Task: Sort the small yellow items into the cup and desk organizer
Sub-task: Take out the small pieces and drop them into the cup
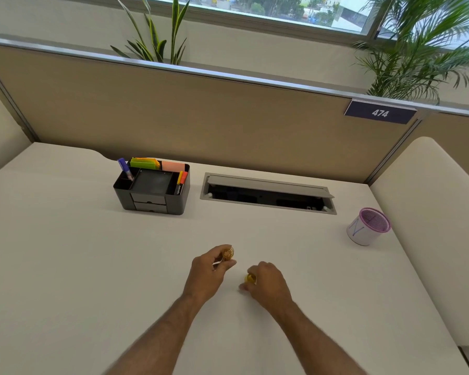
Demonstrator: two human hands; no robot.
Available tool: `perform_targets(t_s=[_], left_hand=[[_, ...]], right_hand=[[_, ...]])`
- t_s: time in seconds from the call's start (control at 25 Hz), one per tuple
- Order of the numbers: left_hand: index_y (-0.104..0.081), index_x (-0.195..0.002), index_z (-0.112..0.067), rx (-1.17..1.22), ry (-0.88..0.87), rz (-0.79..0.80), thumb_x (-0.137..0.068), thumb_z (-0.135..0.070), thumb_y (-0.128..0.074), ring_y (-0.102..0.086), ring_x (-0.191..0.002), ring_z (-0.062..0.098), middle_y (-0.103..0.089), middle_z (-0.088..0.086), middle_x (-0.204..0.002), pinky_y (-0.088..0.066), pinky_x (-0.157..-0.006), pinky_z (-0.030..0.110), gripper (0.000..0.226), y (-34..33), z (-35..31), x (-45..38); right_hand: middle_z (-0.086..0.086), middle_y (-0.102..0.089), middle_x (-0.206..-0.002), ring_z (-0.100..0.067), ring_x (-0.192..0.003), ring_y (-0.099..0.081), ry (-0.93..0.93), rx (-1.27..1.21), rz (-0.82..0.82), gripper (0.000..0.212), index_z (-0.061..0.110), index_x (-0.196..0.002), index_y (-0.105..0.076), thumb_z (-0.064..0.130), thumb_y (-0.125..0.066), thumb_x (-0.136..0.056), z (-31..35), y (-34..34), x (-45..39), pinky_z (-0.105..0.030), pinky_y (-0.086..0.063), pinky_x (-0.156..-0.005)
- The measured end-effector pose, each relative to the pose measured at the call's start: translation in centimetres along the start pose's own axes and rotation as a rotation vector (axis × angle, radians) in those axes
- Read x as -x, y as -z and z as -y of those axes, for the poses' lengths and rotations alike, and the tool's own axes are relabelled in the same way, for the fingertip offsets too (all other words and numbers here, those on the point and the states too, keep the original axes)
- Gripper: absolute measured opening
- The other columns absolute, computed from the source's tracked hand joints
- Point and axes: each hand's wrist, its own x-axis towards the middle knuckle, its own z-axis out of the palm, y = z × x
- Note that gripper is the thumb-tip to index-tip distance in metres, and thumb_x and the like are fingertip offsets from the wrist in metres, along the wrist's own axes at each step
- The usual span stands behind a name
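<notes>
Both hands are low over the desk (pixel 65 253), each closed on one small yellow item. The left hand (pixel 207 274) pinches an amber ball (pixel 228 253) between thumb and fingertips, raised to the top of the fingers, probably so it can be carried without rolling away. The right hand (pixel 268 286) curls over a brighter yellow piece (pixel 250 278) that peeks out at the thumb side; its fingers (pixel 243 287) touch or nearly touch the desk, so I cannot tell whether the piece is lifted yet.

Holding one item per hand likely suits the split. The organizer (pixel 152 192) sits well beyond the left fingers, and the cup (pixel 368 226) stands far out past the right fingers, toward the desk's right edge. The cup's mesh top is open and looks empty from here. The organizer's middle tray is bare, with markers (pixel 181 180) and sticky notes (pixel 157 164) in its side and rear slots.

One marker reads "Camlin". A plate (pixel 380 112) on the partition (pixel 201 112) reads "474". The cup carries a blue scribble that I cannot read.
</notes>
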Motion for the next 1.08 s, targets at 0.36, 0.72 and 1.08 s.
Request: perform_targets(t_s=[0.36,0.72,1.08], left_hand=[[-0.07,-0.107,-0.033,0.01,-0.003,0.02,-0.082,-0.019,-0.078,-0.066,-0.094,-0.004,-0.07,-0.019,-0.098,-0.051,-0.079,0.008,0.03,-0.1,0.2,0.3],[-0.07,-0.089,-0.04,0.048,-0.119,0.054,-0.077,-0.017,-0.081,-0.071,-0.086,0.005,-0.075,-0.015,-0.086,-0.057,-0.077,0.019,0.028,-2.8,-2.6,-0.5],[-0.066,-0.109,-0.033,0.028,-0.215,0.165,-0.077,-0.044,-0.077,-0.069,-0.095,0.007,-0.074,-0.013,-0.102,-0.056,-0.081,0.019,0.036,-9.4,-6.1,-3.8]], right_hand=[[-0.004,-0.061,-0.097,-0.02,-0.095,-0.053,-0.016,-0.031,0.066,0.051,0.018,-0.108,-0.07,0.052,-0.078,-0.07,-0.6,-1.4,-0.5,-0.03,-0.043,-0.072],[0.014,-0.066,-0.091,-0.007,-0.076,-0.06,0.029,-0.607,-0.363,0.038,0.026,-0.101,-0.063,0.026,-0.078,-0.066,1.1,0.9,1.1,-0.021,-0.05,-0.065],[0.011,-0.072,-0.083,-0.008,-0.076,-0.066,-0.095,-0.785,-0.577,0.03,0.023,-0.094,-0.07,-0.002,-0.071,-0.078,-3.6,5.1,0.0,-0.012,-0.051,-0.062]])
